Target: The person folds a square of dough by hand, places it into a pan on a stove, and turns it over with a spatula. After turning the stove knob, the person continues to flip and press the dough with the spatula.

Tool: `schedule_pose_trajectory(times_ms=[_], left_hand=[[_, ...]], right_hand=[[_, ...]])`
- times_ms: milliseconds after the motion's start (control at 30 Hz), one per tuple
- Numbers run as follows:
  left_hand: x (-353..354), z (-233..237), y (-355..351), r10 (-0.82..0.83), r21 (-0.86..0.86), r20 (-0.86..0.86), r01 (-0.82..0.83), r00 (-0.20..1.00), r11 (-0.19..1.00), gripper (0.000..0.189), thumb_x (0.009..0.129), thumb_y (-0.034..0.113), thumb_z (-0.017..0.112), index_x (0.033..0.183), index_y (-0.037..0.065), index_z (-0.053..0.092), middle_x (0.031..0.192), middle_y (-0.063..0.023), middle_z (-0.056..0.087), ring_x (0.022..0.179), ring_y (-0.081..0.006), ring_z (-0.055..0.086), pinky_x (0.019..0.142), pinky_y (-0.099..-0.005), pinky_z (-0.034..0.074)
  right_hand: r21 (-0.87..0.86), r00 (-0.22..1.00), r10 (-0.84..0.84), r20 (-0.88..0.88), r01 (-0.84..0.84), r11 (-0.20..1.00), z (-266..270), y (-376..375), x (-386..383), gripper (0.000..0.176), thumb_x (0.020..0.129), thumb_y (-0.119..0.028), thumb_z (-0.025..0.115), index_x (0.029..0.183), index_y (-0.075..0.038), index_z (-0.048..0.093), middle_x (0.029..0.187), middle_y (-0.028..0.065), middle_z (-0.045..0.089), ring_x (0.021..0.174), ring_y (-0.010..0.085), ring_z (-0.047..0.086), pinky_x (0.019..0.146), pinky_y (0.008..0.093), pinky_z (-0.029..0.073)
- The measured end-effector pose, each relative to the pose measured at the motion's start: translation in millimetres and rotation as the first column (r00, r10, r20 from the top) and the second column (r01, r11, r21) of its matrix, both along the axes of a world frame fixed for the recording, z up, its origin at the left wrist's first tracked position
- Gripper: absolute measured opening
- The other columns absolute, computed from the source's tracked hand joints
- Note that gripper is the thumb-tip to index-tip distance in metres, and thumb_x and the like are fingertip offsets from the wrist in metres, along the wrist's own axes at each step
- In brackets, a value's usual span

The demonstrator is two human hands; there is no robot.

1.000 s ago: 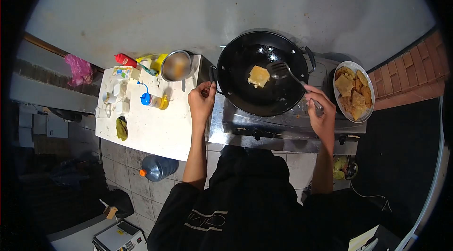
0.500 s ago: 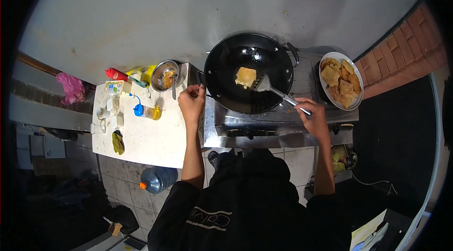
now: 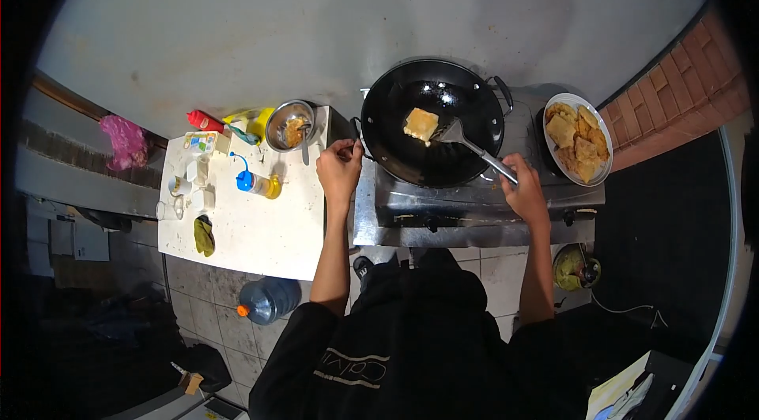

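Left hand [image 3: 338, 169] grips the wok [image 3: 411, 161] by its handle; right hand [image 3: 522, 192] clasps the spatula [image 3: 473, 146], blade just beside the fried square [image 3: 421, 124] mid-wok. A clumsy flip could splash hot oil, I'd say.

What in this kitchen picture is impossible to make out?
All in the head view:
Flame under the wok: hidden by the wok itself.
Whether the left hand grips the wok's handle: too small and dark.
Contents of the metal bowl: blurred, too small.
Labels on the blue-capped bottle: too small.
Spatula handle end: covered by the right hand.
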State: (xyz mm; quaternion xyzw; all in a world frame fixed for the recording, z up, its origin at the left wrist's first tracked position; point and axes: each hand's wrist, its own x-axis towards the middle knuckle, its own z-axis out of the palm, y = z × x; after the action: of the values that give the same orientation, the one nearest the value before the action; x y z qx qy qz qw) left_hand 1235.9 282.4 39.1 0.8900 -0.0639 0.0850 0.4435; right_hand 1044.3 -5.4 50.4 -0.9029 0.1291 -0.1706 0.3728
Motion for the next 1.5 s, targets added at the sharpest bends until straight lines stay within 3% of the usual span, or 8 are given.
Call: schedule_pose_trajectory(times_ms=[300, 533, 900, 1200, 1267, 1400, 1433, 1500], left_hand=[[-3.2, -4.2, 0.6, 0.005, 0.002, 0.04, -0.006, 0.999, 1.0, 0.027, 0.079, 0.025, 0.072, 0.093, 0.001, 0.071, 0.061, -0.0094, 0.063, 0.056, -0.0226, 0.063, 0.057, -0.0341, 0.048], [-19.1, -16.1, 0.4, 0.031, -0.19, 0.085, -0.014, 0.996, 0.982, 0.025, 0.089, 0.026, 0.064, 0.097, 0.002, 0.066, 0.062, -0.0106, 0.062, 0.055, -0.0224, 0.061, 0.053, -0.0348, 0.046], [-48.5, -64.3, 129.0, 0.143, -0.212, -0.146, -0.172, 0.979, 0.962, 0.026, 0.093, 0.023, 0.059, 0.092, 0.0, 0.069, 0.064, -0.0097, 0.061, 0.057, -0.0112, 0.052, 0.052, -0.029, 0.041], [-73.4, -100.2, 194.9, 0.165, -0.364, -0.365, -0.303, 0.916, 0.88, 0.027, 0.096, 0.025, 0.055, 0.097, 0.002, 0.07, 0.066, -0.0017, 0.058, 0.063, -0.0075, 0.051, 0.057, -0.0245, 0.042], [-70.4, -97.7, 209.2, 0.098, -0.377, -0.404, -0.263, 0.91, 0.888, 0.024, 0.096, 0.02, 0.053, 0.1, 0.002, 0.068, 0.071, -0.0024, 0.059, 0.068, -0.0093, 0.053, 0.061, -0.0256, 0.044], [-56.9, -117.2, 248.0, -0.066, -0.427, -0.447, -0.148, 0.892, 0.892, 0.032, 0.098, 0.029, 0.051, 0.107, 0.002, 0.065, 0.077, -0.0022, 0.059, 0.069, -0.0093, 0.05, 0.062, -0.0253, 0.043], [-53.3, -121.8, 258.2, -0.108, -0.45, -0.444, -0.117, 0.889, 0.885, 0.032, 0.098, 0.029, 0.052, 0.107, 0.002, 0.065, 0.077, -0.0025, 0.059, 0.069, -0.0095, 0.05, 0.062, -0.0253, 0.043], [-39.1, -119.3, 278.2, -0.175, -0.454, -0.52, -0.097, 0.836, 0.886, 0.03, 0.098, 0.025, 0.052, 0.108, 0.0, 0.065, 0.078, -0.0023, 0.058, 0.07, -0.0095, 0.05, 0.064, -0.0252, 0.044]], right_hand=[[-0.329, 0.988, -0.068, 0.141, 0.111, 0.938, 20.0, 21.3, 12.6, 0.031, 0.075, 0.0, 0.068, 0.102, -0.002, 0.054, 0.103, 0.0161, 0.059, 0.099, 0.0371, 0.055, 0.083, 0.0418, 0.044], [0.062, 0.873, 0.133, 0.469, -0.183, 0.981, 30.8, 126.9, 61.0, 0.015, 0.075, 0.004, 0.067, 0.087, 0.0, 0.059, 0.084, 0.0132, 0.062, 0.078, 0.0296, 0.061, 0.07, 0.0364, 0.048], [0.53, 0.811, 0.534, 0.238, -0.569, 0.629, -59.7, 265.6, 105.7, 0.009, 0.085, -0.001, 0.06, 0.093, 0.0, 0.056, 0.078, 0.0128, 0.062, 0.067, 0.0205, 0.061, 0.06, 0.031, 0.047], [0.21, 0.978, 0.206, 0.03, -0.207, 0.955, -190.3, 322.6, 223.5, 0.036, 0.082, -0.016, 0.069, 0.105, 0.002, 0.047, 0.078, 0.013, 0.06, 0.071, 0.0244, 0.059, 0.068, 0.0355, 0.047], [0.417, 0.969, 0.146, -0.201, -0.05, 0.908, -190.5, 329.3, 251.6, 0.043, 0.082, -0.021, 0.068, 0.108, 0.003, 0.044, 0.096, 0.0207, 0.055, 0.092, 0.0351, 0.057, 0.082, 0.0422, 0.044], [0.488, 0.92, -0.062, -0.386, 0.261, 0.833, -250.8, 328.8, 310.7, 0.031, 0.088, -0.023, 0.065, 0.101, 0.001, 0.052, 0.073, 0.0103, 0.059, 0.067, 0.0243, 0.06, 0.069, 0.0378, 0.051], [0.47, 0.89, -0.075, -0.45, 0.308, 0.827, -230.4, 326.2, 314.6, 0.031, 0.083, -0.023, 0.066, 0.097, 0.003, 0.057, 0.094, 0.0226, 0.063, 0.091, 0.036, 0.062, 0.081, 0.0436, 0.047], [0.345, 0.912, -0.221, -0.345, 0.342, 0.874, -199.7, 330.7, 322.3, 0.032, 0.082, -0.023, 0.067, 0.096, 0.004, 0.057, 0.093, 0.0228, 0.063, 0.089, 0.0366, 0.062, 0.081, 0.0439, 0.048]])
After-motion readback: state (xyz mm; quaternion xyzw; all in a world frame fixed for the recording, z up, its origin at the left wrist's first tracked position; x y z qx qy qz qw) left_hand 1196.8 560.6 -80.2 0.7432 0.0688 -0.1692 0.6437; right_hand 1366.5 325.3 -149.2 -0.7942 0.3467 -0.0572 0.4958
